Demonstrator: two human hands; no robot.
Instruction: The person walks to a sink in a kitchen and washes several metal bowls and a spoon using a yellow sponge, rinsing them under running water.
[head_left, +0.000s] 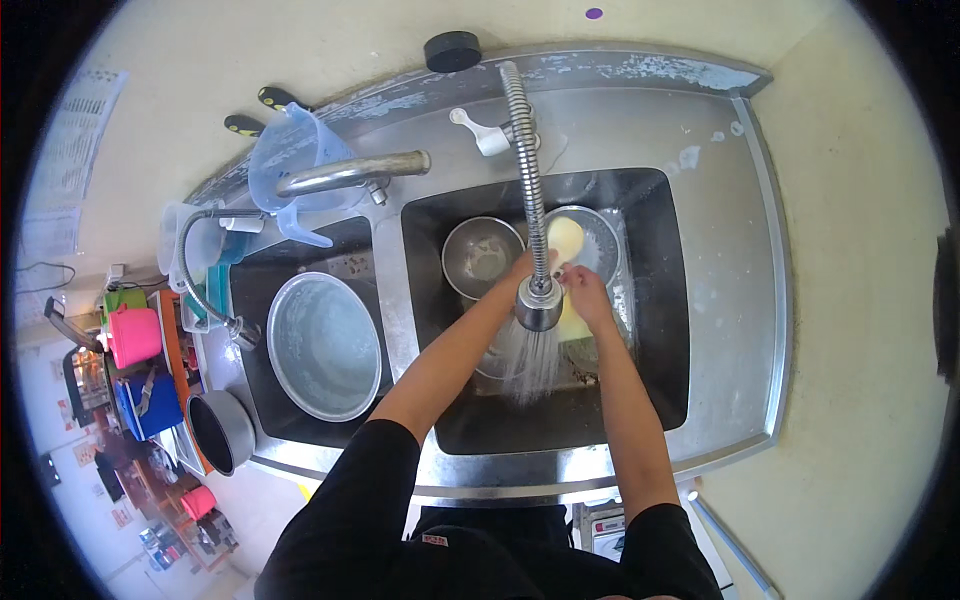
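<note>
Both of my hands are in the right sink basin (660, 300), partly hidden behind a spring-hose sprayer (538, 307) that runs water. My left hand (531, 264) is by a pale yellow rounded thing (565, 238), which lies over a round metal bowl (604, 244). Close to its right, my right hand (586, 292) has bent fingers near a small dark spot; whether it grips anything cannot be told. Below the hands is another pale yellow piece (574, 322), partly covered. A second round metal bowl (484, 259) sits at the basin's left, and more round metalware lies under the spray.
The left basin holds a large metal bowl (324, 349) with cloudy water. A curved faucet (352, 172) and a translucent blue plastic jug (300, 154) stand behind it. A dark-lined pot (221, 433) rests at the left edge. A white lever (484, 135) is behind the right basin.
</note>
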